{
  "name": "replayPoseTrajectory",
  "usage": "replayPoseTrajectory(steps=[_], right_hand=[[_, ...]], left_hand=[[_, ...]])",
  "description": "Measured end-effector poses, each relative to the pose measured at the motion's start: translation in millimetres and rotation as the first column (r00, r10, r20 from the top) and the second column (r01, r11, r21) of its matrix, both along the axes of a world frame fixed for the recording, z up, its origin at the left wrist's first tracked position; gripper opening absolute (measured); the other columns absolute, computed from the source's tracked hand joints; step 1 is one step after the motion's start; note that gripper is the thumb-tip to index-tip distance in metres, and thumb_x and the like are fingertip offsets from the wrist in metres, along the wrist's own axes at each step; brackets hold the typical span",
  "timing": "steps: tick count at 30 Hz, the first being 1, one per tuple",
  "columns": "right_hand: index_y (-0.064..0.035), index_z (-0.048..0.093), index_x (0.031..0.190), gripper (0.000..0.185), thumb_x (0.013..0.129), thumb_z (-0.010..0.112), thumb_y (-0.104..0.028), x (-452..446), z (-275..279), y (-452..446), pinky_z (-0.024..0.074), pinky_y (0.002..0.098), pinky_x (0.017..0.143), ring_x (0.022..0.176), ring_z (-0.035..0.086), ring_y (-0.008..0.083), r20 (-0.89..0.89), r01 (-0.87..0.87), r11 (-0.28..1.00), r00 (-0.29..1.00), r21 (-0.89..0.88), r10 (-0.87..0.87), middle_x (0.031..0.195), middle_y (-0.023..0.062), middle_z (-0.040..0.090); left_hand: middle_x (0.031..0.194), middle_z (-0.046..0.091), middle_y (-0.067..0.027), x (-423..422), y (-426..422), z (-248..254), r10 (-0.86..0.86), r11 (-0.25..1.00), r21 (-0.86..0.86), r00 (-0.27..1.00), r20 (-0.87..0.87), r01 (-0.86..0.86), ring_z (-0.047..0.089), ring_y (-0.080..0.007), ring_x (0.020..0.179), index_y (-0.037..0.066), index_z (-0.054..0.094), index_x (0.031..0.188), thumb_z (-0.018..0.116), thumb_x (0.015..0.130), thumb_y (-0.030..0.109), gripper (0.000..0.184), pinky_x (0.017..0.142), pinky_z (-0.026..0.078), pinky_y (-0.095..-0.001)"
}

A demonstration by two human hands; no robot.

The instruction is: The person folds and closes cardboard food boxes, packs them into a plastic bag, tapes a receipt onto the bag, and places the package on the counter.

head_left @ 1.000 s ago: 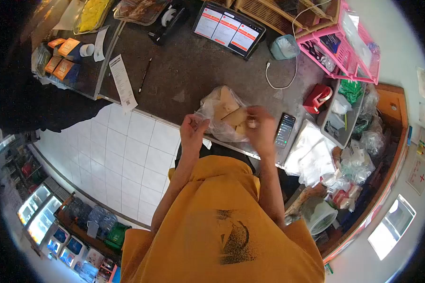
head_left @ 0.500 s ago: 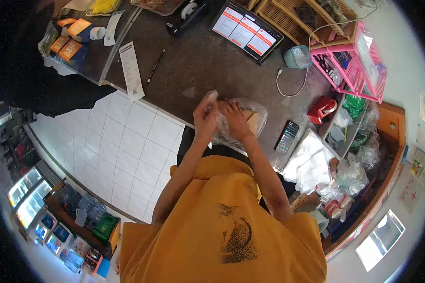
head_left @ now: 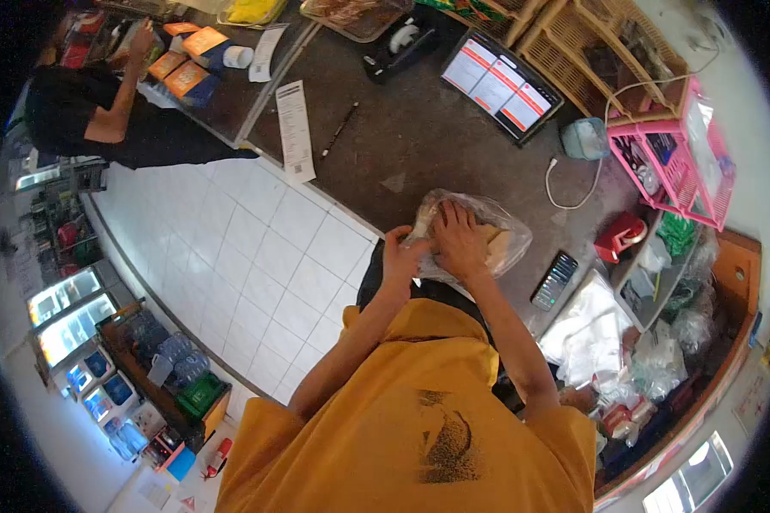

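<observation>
A clear plastic bag (head_left: 513,238) with light brown packets (head_left: 494,243) inside lies at the front edge of the dark counter. My left hand (head_left: 402,263) pinches the bag's left edge, fingers bent together. Spread over the bag's left part, my right hand (head_left: 460,243) presses down on it with the fingers stretched out. To the right of the bag a phone (head_left: 556,280) lies face up. A long paper receipt (head_left: 295,131) and a black pen (head_left: 340,131) lie farther left on the counter.
A tablet (head_left: 502,84) stands at the back, near a blue-green cup (head_left: 584,138) and a white cable. Pink baskets (head_left: 676,162), a red tape dispenser (head_left: 620,237) and plastic bags (head_left: 586,329) are at right. Another person (head_left: 77,115) is at far left, beside orange boxes (head_left: 188,79).
The view has shifted, so the counter appears farther right and more of the other person shows. My right hand has moved from the bag's right side onto its left part; my left hand now grips its edge.
</observation>
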State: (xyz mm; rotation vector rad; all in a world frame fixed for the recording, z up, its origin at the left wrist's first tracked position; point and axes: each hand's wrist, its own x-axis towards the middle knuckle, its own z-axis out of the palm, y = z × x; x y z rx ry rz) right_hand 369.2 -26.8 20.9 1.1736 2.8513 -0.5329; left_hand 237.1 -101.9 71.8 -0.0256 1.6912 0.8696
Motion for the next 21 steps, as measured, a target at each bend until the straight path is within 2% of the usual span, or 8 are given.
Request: replayPoseTrajectory(steps=[2,4,6,9,12,16,18,21], right_hand=[[-0.002,0.05,0.135,0.061,0.077,0.068,-0.01,1,-7,-5,0.0387,0.0485,0.109,0.131,0.045,0.04,0.005,-0.003,1.0,1.0,0.017,0.003,0.14,0.0193,0.049],[-0.0012,0.049,0.136,0.066,0.074,0.07,-0.01,-3,-15,5,0.0371,0.049,0.11,0.13,0.046,0.0396,0.013,0.0,1.0,1.0,0.029,-0.001,0.139,0.0191,0.05],[-0.0014,0.048,0.136,0.07,0.071,0.071,-0.01,-2,-9,14,0.0367,0.0493,0.11,0.128,0.047,0.0388,-0.006,0.007,0.994,1.0,-0.107,-0.007,0.136,0.0187,0.051],[-0.0018,0.046,0.137,0.072,0.069,0.072,-0.008,1,21,20,0.0368,0.049,0.109,0.126,0.048,0.0375,-0.016,-0.047,0.987,0.999,-0.155,0.045,0.132,0.0182,0.053],[-0.0024,0.049,0.133,0.067,0.07,0.072,-0.009,7,12,19,0.0375,0.048,0.109,0.125,0.05,0.0366,-0.046,-0.095,0.991,0.995,-0.095,0.091,0.13,0.0181,0.054],[-0.0028,0.056,0.127,0.059,0.072,0.072,-0.017,3,8,13,0.0366,0.0477,0.109,0.125,0.05,0.0365,0.115,-0.099,0.988,0.987,-0.114,0.112,0.133,0.0204,0.055],[-0.0004,0.059,0.124,0.057,0.071,0.072,-0.017,-9,-16,16,0.0396,0.0489,0.104,0.123,0.051,0.0391,0.329,0.027,0.881,0.933,-0.472,0.148,0.128,0.022,0.057],[-0.0015,0.061,0.122,0.056,0.071,0.074,-0.021,-12,-1,4,0.0418,0.0507,0.101,0.122,0.052,0.0395,0.151,0.049,0.948,0.989,-0.314,-0.001,0.123,0.0226,0.06]], left_hand=[[0.097,0.065,-0.0086,17,1,-57,-0.02,0.987,0.118,0.818,-0.575,0.107,0.064,-0.0198,0.08,0.003,0.059,0.121,0.075,0.082,0.03,0.05,0.067,0.052,-0.034],[0.096,0.067,-0.0103,6,7,-119,-0.022,0.982,0.132,0.768,-0.64,0.138,0.065,-0.021,0.08,0.001,0.061,0.121,0.075,0.081,0.028,0.051,0.067,0.052,-0.0331],[0.094,0.068,-0.0121,-17,24,-160,-0.057,0.994,0.08,0.969,-0.242,0.078,0.066,-0.0224,0.08,-0.002,0.063,0.12,0.072,0.081,0.022,0.046,0.071,0.052,-0.0327],[0.092,0.07,-0.0142,-33,35,-190,0.073,0.957,0.287,0.995,-0.068,-0.05,0.067,-0.0226,0.082,-0.004,0.067,0.109,0.064,0.081,0.013,0.034,0.073,0.052,-0.0327],[0.091,0.069,-0.0119,-9,59,-84,0.08,0.946,0.317,0.9,-0.429,0.068,0.065,-0.0189,0.078,-0.003,0.068,0.103,0.055,0.078,0.004,0.029,0.067,0.05,-0.0323],[0.09,0.065,-0.0093,-7,59,-81,0.011,0.756,0.541,0.82,-0.572,0.368,0.063,-0.0205,0.081,0.002,0.068,0.106,0.062,0.081,0.004,0.026,0.069,0.05,-0.0338],[0.083,0.064,-0.01,-2,56,-48,0.031,0.696,0.51,0.689,-0.725,0.505,0.063,-0.0218,0.073,0.001,0.068,0.1,0.057,0.077,-0.003,0.025,0.064,0.048,-0.0322],[0.085,0.062,-0.01,-2,30,-36,0.002,0.687,0.495,0.68,-0.734,0.532,0.063,-0.0237,0.075,0.001,0.065,0.1,0.063,0.078,-0.002,0.022,0.065,0.048,-0.0326]])
